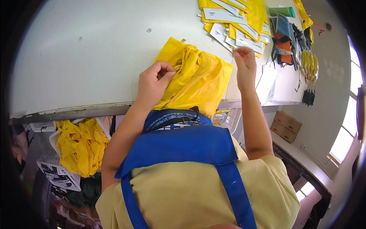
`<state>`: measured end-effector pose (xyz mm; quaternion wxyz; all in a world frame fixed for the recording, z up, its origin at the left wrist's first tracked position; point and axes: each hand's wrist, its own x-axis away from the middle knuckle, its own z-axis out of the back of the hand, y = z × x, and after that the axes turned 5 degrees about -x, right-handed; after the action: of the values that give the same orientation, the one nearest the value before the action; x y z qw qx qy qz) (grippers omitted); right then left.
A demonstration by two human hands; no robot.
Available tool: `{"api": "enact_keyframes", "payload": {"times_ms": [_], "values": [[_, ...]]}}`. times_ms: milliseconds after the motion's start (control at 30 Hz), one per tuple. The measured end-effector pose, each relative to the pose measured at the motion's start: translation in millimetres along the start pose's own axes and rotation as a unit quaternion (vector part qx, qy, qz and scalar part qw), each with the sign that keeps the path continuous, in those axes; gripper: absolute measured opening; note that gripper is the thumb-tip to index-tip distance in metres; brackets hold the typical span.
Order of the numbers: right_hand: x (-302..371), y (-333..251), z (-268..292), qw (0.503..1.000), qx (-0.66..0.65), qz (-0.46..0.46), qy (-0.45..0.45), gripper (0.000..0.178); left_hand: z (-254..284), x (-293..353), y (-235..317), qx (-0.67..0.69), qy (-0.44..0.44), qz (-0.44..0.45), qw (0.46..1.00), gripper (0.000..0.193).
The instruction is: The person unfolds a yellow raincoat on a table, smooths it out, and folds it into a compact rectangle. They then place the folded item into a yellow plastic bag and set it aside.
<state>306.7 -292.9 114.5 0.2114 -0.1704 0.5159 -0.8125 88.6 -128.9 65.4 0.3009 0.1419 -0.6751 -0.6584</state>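
Note:
A shiny yellow fabric piece (pixel 204 82), crumpled along its middle, lies at the table's near edge and hangs slightly over it. My left hand (pixel 154 82) is closed at its left side, thumb and fingers pinching a gathered fold. To the right, my right hand (pixel 246 63) is raised beside the fabric, its fingers curled together. Whether anything small sits in that pinch cannot be made out. Just beyond it lies a pile of flat yellow folded pieces with white cards (pixel 244 28), overlapping one another.
A white table (pixel 103 49) spans the front. At its right lie a green roll (pixel 282 12), a blue pouch (pixel 281 26) and dark straps. Below the left edge, a white basket holds bunched yellow fabric (pixel 84 147). Cardboard boxes (pixel 286 126) stand at the right.

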Motion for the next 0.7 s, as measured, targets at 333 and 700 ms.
{"api": "enact_keyframes", "payload": {"times_ms": [333, 700], "values": [[77.5, 258.0, 238.1, 0.826, 0.381, -0.390, 0.145, 0.047, -3.2, 2.5, -9.5, 0.045, -0.012, 0.012, 0.999, 0.007], [98.5, 227.6, 171.1, 0.824, 0.539, -0.149, 0.092, 0.029, -0.3, 7.3, -6.8, 0.030, 0.018, -0.005, 0.999, 0.004]]}}
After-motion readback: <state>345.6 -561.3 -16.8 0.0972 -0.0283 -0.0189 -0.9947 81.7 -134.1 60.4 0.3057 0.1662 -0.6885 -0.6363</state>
